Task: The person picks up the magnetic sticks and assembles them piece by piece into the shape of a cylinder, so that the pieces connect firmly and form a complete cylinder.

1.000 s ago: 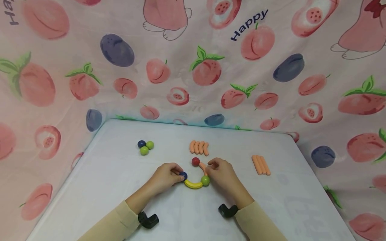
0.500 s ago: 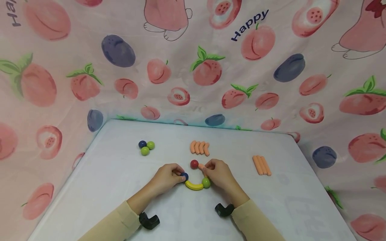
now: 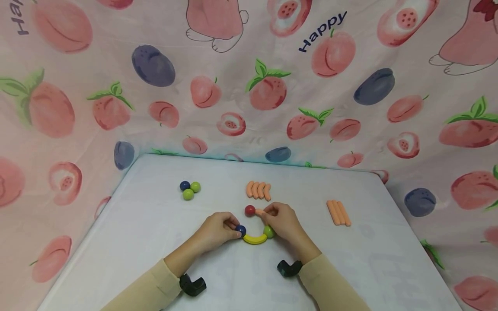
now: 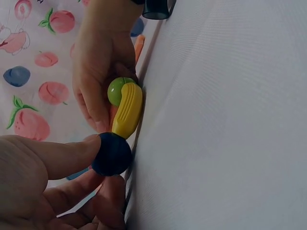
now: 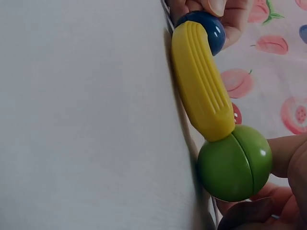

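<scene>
Since the earlier frame, the blue ball (image 4: 113, 155), yellow stick (image 3: 254, 239) and green ball (image 5: 233, 165) have shifted slightly rightward over the worktop (image 3: 233, 280). We see the left grip (image 3: 216, 230) pinching the blue ball, the right grip (image 3: 282, 221) pinching the orange stick (image 3: 259, 212) touching the red ball (image 3: 250, 211). Joining seems underway; we'd judge the next move needs steady alignment.
</scene>
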The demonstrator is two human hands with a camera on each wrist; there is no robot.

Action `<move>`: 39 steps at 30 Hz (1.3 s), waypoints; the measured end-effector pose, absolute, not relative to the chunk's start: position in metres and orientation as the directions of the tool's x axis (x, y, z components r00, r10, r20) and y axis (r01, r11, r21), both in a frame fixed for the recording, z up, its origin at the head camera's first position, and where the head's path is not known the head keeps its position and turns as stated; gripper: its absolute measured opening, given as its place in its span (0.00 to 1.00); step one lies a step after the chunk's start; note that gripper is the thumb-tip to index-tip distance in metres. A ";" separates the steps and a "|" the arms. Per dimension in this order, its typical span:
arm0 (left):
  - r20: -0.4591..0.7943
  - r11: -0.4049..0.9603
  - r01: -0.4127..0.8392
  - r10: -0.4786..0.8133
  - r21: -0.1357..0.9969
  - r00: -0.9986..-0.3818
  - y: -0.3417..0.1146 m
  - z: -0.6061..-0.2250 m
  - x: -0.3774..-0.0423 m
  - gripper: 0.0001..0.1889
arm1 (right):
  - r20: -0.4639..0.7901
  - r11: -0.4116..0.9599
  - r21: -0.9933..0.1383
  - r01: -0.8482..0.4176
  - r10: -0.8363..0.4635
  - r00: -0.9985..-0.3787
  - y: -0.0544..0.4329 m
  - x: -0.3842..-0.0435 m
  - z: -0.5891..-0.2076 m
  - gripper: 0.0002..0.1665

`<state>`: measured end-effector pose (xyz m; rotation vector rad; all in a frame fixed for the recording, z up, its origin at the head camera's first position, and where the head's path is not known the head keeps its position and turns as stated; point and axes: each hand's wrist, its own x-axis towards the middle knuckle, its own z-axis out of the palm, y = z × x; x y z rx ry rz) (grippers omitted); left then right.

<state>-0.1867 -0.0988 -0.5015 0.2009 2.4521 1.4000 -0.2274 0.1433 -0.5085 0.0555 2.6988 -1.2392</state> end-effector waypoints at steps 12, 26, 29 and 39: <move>-0.217 0.531 -0.001 0.345 0.847 -0.913 -0.101 -0.497 -0.194 0.11 | -0.162 0.611 -0.786 0.097 -0.051 -0.985 0.145 -0.233 -0.509 0.08; -0.207 0.504 -0.066 0.230 0.861 -0.951 -0.088 -0.494 -0.264 0.13 | -0.177 0.652 -0.749 0.119 -0.023 -0.984 0.160 -0.228 -0.510 0.08; -0.216 0.525 -0.062 0.238 0.849 -0.947 -0.080 -0.498 -0.276 0.17 | -0.184 0.641 -0.759 0.117 -0.039 -0.982 0.163 -0.226 -0.511 0.08; -0.154 0.678 0.021 0.197 0.735 -0.968 -0.063 -0.500 -0.295 0.17 | -0.161 0.614 -0.783 0.095 -0.053 -0.985 0.169 -0.226 -0.512 0.08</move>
